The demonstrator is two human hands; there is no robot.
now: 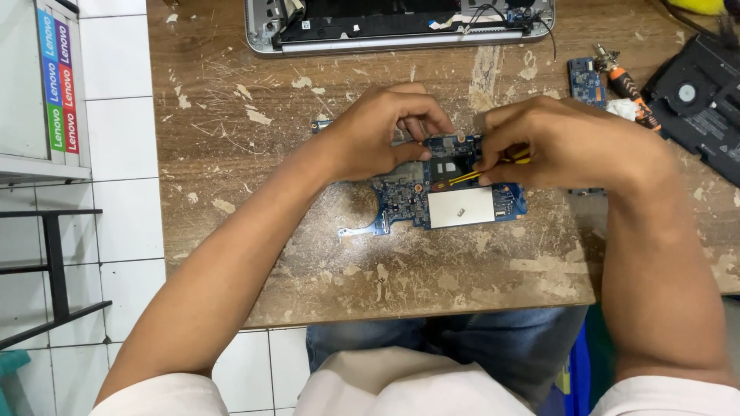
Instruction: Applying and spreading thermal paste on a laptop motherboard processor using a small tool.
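From the head camera, a blue laptop circuit board (432, 196) lay flat near the middle of a worn, paint-flecked wooden table (254, 192), with a pale rectangular shield plate on its near half and a thin metal tab jutting toward the left. The left hand (378, 131) rested on the board's upper left edge, fingers curled down onto it and touching it; whether they pinched any part could not be told. The right hand (563, 142) was closed around a pair of yellow tweezers (478, 173), the thumb and fingers pinching the handle while the tips pointed left onto a dark chip at the centre of the board. At the far edge of the table sat an opened silver laptop chassis (401, 27) with loose cables showing. To the right, well apart from the board, lay an orange-handled screwdriver (626, 85) just beside a smaller blue circuit board (586, 77), and past them a black laptop cover with a round fan (694, 96). White floor tiles (123, 154) showed to the left of the table, and blue jeans below its near edge
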